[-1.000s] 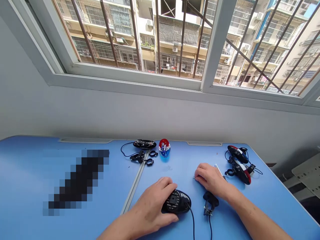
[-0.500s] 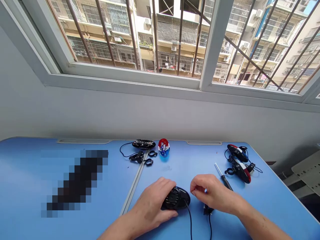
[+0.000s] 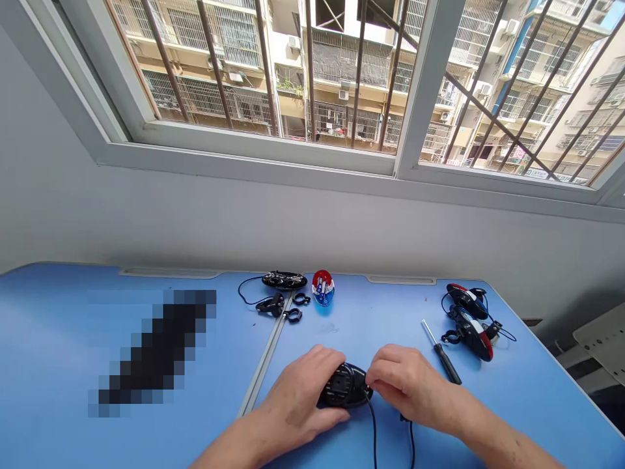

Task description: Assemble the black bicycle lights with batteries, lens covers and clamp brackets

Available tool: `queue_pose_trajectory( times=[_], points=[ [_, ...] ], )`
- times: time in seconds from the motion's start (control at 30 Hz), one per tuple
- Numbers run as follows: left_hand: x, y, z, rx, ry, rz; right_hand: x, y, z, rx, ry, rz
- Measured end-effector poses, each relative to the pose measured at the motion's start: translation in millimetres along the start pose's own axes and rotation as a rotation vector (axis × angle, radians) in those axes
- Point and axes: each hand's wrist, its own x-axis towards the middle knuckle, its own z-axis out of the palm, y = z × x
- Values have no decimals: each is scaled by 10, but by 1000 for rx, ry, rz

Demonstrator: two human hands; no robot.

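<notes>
My left hand is wrapped round a black oval bike horn, steadying it on the blue table from its left side. The horn's slotted face with a round raised mount points up, and a black cable runs from its right end toward the near edge. At that right end my right hand has thumb and forefinger pinched together, touching or almost touching the horn. Whatever the pinch holds is too small to make out. Beneath the right hand, a small black part on the cable is mostly hidden.
To the right lies a screwdriver, beside assembled red, white and blue horns with clamps. Further back are another black horn piece, a black switch part, clamp rings and a red-and-blue shell. A blurred dark patch is left.
My right hand has moved left, bringing its pinched fingers from beside the horn to its right end. The screwdriver handle now shows fully. My left hand keeps its hold.
</notes>
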Motion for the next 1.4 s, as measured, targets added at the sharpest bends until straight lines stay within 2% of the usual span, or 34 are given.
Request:
queue_pose_trajectory(
  times=[0.23,0.4,0.8,0.97,1.4],
  points=[
    [-5,33,-29,-30,22,-33,6,-33,58,-221,23,-66],
    [-1,55,-42,-31,29,-47,19,-62,62,-289,31,-71],
    [2,57,-63,-59,-2,-71,15,-57,73,-288,36,-89],
    [1,75,-82,-53,-11,-87,16,-23,68,-263,89,-124],
    [-10,11,-19,-65,-13,-91,6,2,-32,-195,92,-151]
  ],
)
